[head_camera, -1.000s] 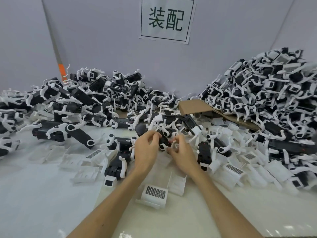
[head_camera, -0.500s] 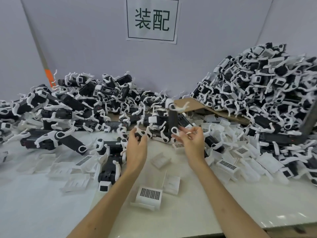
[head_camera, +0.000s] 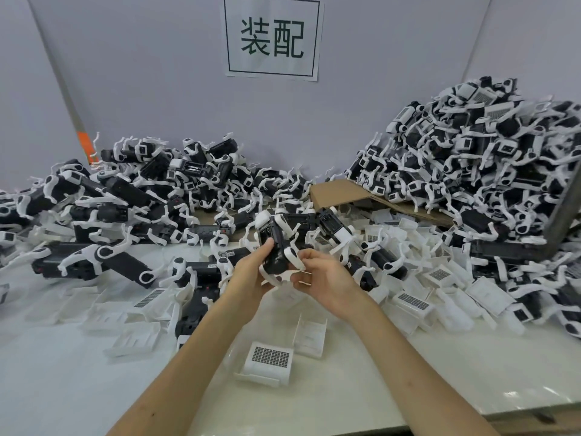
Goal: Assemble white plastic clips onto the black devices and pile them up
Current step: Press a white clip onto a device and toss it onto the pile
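Under a 装配 sign (head_camera: 272,39), left hand (head_camera: 248,275) grips black device (head_camera: 276,243), right hand (head_camera: 323,278) pinches its white clip (head_camera: 294,259).

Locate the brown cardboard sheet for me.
Head view, right of centre towards the back wall: the cardboard sheet lies with its right end buried under the tall right-hand pile of assembled devices.

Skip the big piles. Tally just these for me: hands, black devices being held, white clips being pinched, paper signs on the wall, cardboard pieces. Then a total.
Hands: 2 (left hand, right hand)
Held black device: 1
Pinched white clip, in the right hand: 1
Posted paper sign: 1
Brown cardboard piece: 1
Total: 6
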Available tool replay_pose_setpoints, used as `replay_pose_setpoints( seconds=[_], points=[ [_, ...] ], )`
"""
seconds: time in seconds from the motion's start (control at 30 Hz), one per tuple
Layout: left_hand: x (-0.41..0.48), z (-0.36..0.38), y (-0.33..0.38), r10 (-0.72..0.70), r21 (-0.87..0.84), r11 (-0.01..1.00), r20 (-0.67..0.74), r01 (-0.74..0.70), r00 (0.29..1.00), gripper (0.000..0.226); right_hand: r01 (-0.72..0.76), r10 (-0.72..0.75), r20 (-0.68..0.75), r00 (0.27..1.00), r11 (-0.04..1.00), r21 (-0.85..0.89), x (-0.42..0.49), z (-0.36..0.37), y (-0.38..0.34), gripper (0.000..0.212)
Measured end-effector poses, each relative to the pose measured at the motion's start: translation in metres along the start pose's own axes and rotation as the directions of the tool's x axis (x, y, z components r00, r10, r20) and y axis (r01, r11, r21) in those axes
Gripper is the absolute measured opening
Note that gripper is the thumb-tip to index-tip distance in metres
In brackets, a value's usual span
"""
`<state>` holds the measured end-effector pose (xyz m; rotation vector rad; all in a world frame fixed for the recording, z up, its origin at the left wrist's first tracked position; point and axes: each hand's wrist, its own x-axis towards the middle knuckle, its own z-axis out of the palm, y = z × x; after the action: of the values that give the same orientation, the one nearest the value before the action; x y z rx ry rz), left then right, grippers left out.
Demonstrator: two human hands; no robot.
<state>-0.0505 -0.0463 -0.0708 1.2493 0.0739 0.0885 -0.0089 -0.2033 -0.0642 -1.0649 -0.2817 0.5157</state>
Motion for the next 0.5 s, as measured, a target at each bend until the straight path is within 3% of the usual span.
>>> replay_pose_setpoints(
  seconds=[0.1, 0.17, 0.23, 0.27, 0.33, 0.37, 0.43, 0.5],
  points=[
    [-0.001, 0.0, 0.001, -0.002, -0.076, 0.997, 0.023, 0.003, 1.0, 0.044, 0.062, -0.08, -0.11, 0.991, 0.986, -0.158, 0.003, -0.001, 0.002, 0.017],
    [-0.002, 0.0, 0.002, 0.001, -0.167, 0.986, 0.038, 0.006, 0.999, 0.035, 0.114, -0.205, -0.191, 0.96, 0.909, -0.4, 0.004, -0.005, 0.003, 0.014],
    [-0.002, 0.0, 0.004, 0.009, -0.219, 0.976, 0.013, -0.006, 1.0, 0.03, 0.138, -0.351, -0.172, 0.92, 0.703, -0.697, 0.005, -0.012, 0.004, 0.008],
    [-0.002, 0.0, 0.004, 0.013, -0.219, 0.976, -0.02, -0.017, 1.0, 0.027, 0.145, -0.373, -0.096, 0.923, 0.569, -0.81, 0.005, -0.015, 0.005, 0.005],
    [-0.003, 0.0, 0.003, 0.017, -0.228, 0.973, -0.082, -0.035, 0.997, 0.026, 0.138, -0.244, 0.054, 0.968, 0.343, -0.929, 0.007, -0.018, 0.012, 0.011],
    [-0.003, 0.001, 0.003, 0.018, -0.259, 0.965, -0.092, -0.042, 0.996, 0.03, 0.114, -0.158, 0.071, 0.985, 0.285, -0.952, 0.008, -0.018, 0.016, 0.014],
    [-0.004, 0.004, 0.005, 0.008, -0.34, 0.94, -0.072, -0.032, 0.997, 0.044, 0.075, -0.108, 0.048, 0.993, 0.262, -0.962, 0.01, -0.016, 0.023, 0.018],
    [-0.005, 0.005, 0.006, -0.002, -0.364, 0.931, -0.046, -0.014, 0.999, 0.055, 0.085, -0.16, 0.042, 0.986, 0.272, -0.959, 0.012, -0.019, 0.022, 0.022]
  ],
)
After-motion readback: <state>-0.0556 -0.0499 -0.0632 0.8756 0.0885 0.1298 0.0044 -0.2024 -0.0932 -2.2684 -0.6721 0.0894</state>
